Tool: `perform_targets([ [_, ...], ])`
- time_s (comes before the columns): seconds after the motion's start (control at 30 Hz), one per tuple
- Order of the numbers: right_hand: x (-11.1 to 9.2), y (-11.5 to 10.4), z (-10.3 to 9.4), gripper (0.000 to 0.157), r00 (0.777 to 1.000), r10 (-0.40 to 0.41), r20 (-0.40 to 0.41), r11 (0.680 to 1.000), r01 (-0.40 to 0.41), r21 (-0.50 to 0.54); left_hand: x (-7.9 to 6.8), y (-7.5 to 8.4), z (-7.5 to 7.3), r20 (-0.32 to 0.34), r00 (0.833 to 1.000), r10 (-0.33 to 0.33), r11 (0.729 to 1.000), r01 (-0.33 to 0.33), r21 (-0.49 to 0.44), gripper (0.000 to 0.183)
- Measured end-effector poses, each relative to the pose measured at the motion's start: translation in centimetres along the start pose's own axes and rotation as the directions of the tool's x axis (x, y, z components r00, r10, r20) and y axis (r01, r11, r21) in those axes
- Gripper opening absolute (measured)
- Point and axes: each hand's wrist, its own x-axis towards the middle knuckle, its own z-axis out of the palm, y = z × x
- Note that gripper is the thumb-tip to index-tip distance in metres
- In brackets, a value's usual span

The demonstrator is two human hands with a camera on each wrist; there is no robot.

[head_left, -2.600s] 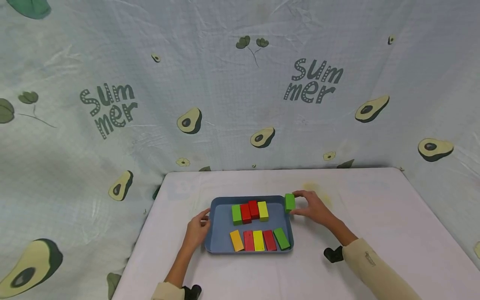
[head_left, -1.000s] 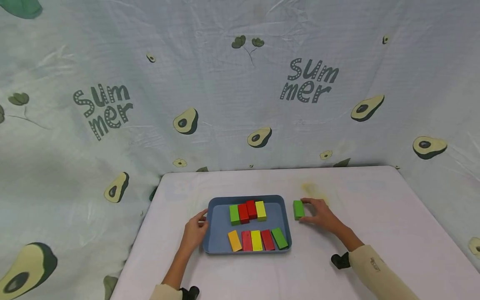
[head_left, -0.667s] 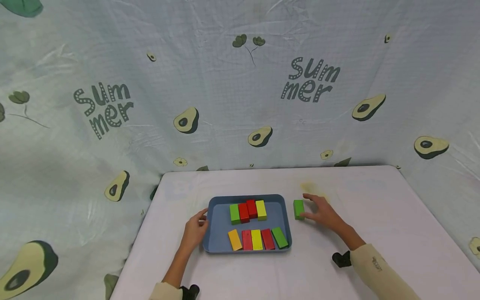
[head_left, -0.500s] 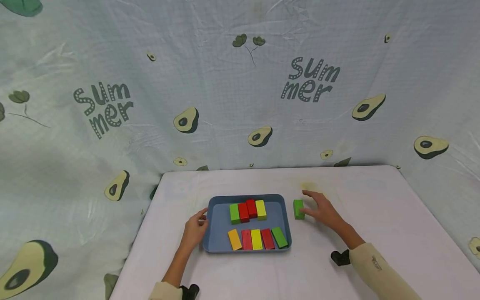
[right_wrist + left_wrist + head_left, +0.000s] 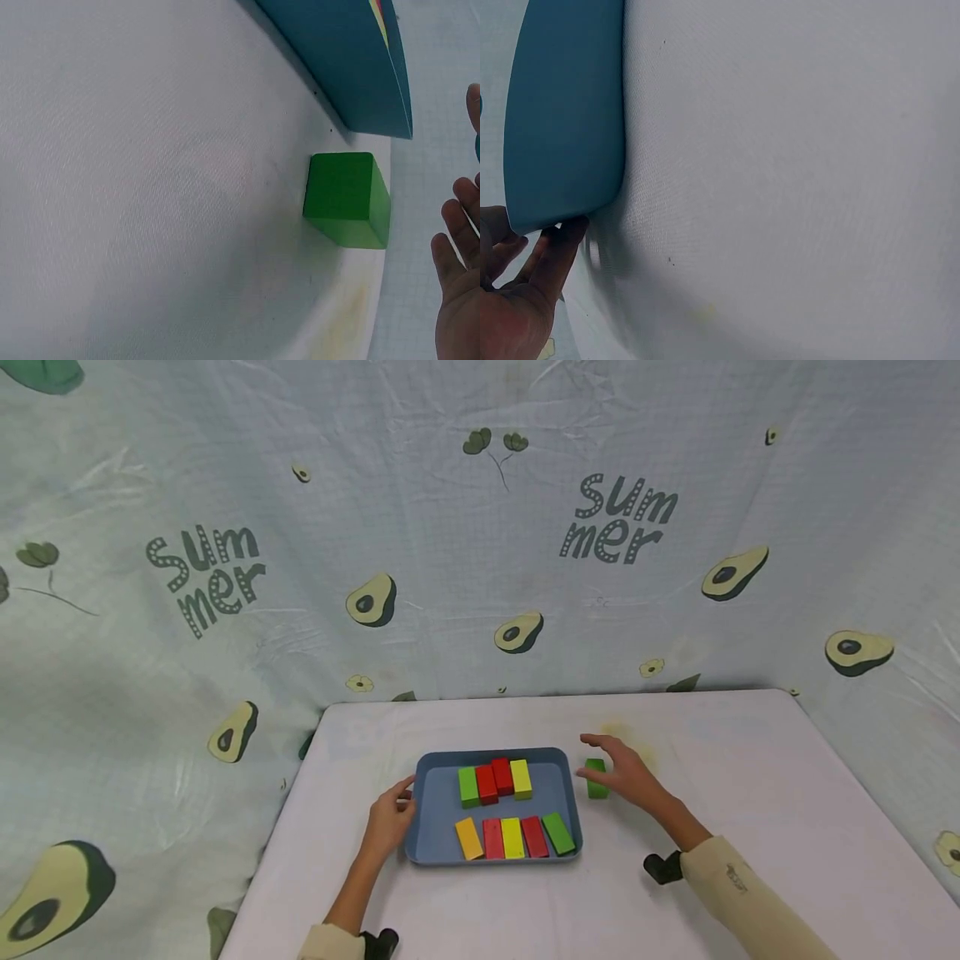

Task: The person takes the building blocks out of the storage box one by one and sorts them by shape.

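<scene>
A blue-grey tray [image 5: 491, 831] lies on the table with several coloured blocks in two rows. My left hand [image 5: 388, 821] holds the tray's left edge; in the left wrist view its fingers [image 5: 559, 259] touch the tray's end wall. A loose green block [image 5: 597, 789] stands on the table just right of the tray, and the right wrist view shows that green block [image 5: 345, 199] with nothing touching it. My right hand [image 5: 624, 770] hovers above it, thumb and fingers spread, pointing at the tray and holding nothing. It partly hides the block in the head view.
The tray's back row has a green block [image 5: 468, 787], two red ones and a yellow block [image 5: 521, 780]. Along the front lie an orange block [image 5: 469, 839], red, yellow and green ones. The white table [image 5: 712, 777] ends at a patterned cloth backdrop [image 5: 450, 527].
My right hand carried the green block rightward off the tray's corner, set it on the table and let go. It then rose and shifted left toward the tray. The left hand stayed put.
</scene>
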Motion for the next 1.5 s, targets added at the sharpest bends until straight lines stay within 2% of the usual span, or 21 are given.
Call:
perform_targets([
  [0.3, 0.8, -1.6, 0.7, 0.065, 0.999, -0.017, 0.039, 0.999, 0.016, 0.045, -0.1, 0.0, 0.0, -0.001, 1.0, -0.001, 1.0, 0.001, -0.002, 0.042],
  [0.63, 1.4, -2.7, 1.9, 0.061, 0.996, -0.057, 0.075, 0.998, 0.054, 0.042, -0.2, 0.0, 0.0, -0.002, 1.0, 0.003, 1.0, -0.003, -0.001, 0.042],
  [1.03, 2.1, -3.9, 3.2, 0.066, 0.986, 0.013, 0.166, 1.0, -0.009, -0.023, -0.3, 0.1, 0.0, -0.011, 1.0, 0.017, 1.0, -0.017, -0.001, 0.043],
  [1.2, 2.4, -4.0, 3.8, 0.066, 0.984, 0.021, 0.177, 0.998, -0.011, -0.056, -0.2, 0.2, 0.0, -0.02, 1.0, 0.022, 1.0, -0.022, 0.008, 0.042],
  [1.5, 2.6, -4.1, 4.5, 0.065, 0.978, 0.05, 0.201, 0.998, -0.04, -0.052, -0.2, 0.2, -0.1, -0.007, 1.0, 0.007, 1.0, -0.007, 0.002, 0.042],
])
